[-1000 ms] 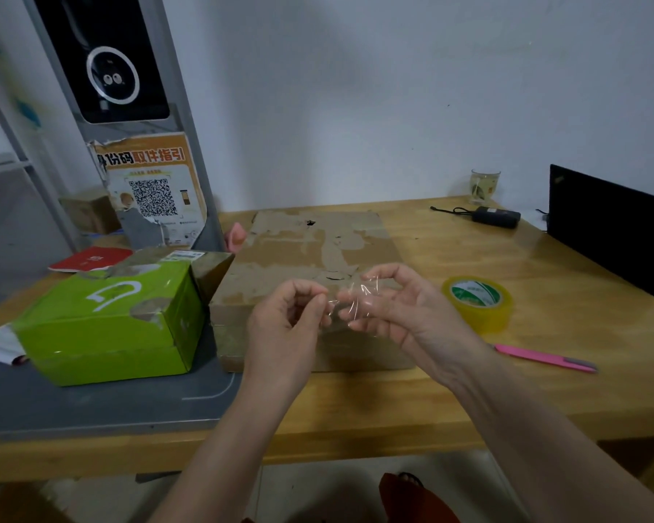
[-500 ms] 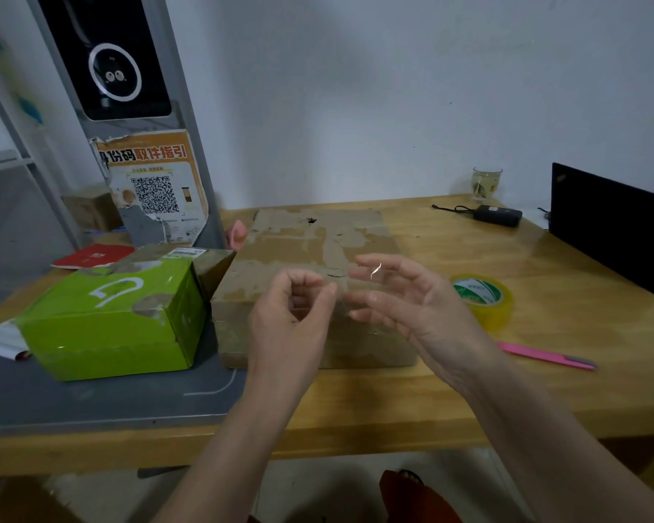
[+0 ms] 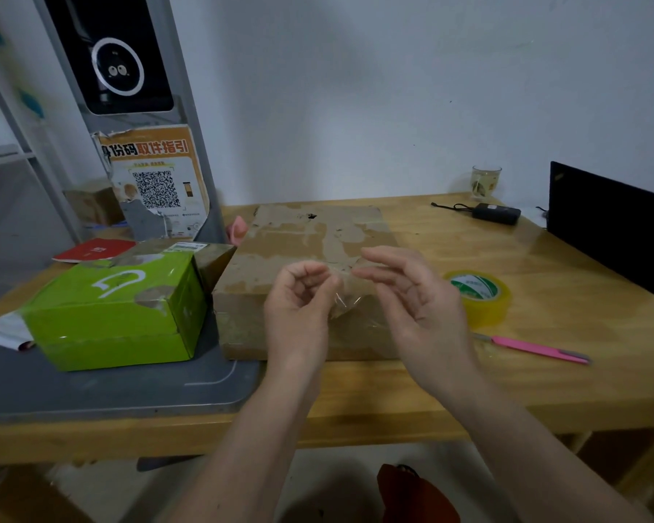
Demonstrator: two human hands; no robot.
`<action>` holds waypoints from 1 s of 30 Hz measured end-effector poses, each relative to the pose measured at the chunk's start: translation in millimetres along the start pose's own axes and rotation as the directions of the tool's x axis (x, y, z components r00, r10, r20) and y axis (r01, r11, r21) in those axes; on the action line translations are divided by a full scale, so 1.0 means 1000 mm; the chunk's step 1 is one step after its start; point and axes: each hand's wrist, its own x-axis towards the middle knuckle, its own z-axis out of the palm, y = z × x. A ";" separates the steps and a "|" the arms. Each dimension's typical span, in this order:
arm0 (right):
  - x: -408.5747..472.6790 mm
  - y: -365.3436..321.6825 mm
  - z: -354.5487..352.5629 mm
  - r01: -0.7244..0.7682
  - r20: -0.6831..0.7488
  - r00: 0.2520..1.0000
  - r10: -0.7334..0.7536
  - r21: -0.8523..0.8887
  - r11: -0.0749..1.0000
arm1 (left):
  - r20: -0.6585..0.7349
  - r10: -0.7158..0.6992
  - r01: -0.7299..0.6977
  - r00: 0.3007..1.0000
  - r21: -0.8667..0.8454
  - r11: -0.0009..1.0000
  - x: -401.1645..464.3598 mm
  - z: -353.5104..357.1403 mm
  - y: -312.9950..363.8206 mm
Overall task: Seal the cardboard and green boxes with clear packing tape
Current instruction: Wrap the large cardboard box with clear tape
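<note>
The cardboard box (image 3: 310,254) is plain brown, blotched with paler torn patches. The green box (image 3: 118,311) is bright lime with a white curved mark on top. The tape roll (image 3: 478,296) is yellowish, its core label white with green print. The scrap of tape (image 3: 342,296) is clear. A pink-handled cutter (image 3: 533,349) lies on the honey-coloured wooden worktop (image 3: 544,371), a grey mat (image 3: 102,390) at its left edge

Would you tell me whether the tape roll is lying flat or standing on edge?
Lying flat: the tape roll rests on the table, its green-and-white core label facing up.
</note>
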 end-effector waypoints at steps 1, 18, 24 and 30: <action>-0.002 0.001 0.001 0.020 -0.010 1.000 -0.020 0.002 1.000 | 0.010 -0.006 0.006 1.000 -0.024 1.000 0.000 0.000 0.000; -0.006 0.006 0.001 -0.068 0.022 0.997 0.077 -0.262 0.963 | 0.020 -0.009 0.010 1.000 -0.069 0.998 0.000 -0.002 -0.003; -0.006 0.003 0.000 -0.101 0.083 0.988 0.128 -0.272 0.957 | 0.020 -0.003 0.005 1.000 -0.079 0.997 0.000 -0.002 -0.003; -0.002 0.001 0.002 -0.213 0.120 0.962 0.244 -0.223 0.951 | 0.034 -0.020 0.022 0.999 -0.073 0.997 0.000 -0.002 -0.005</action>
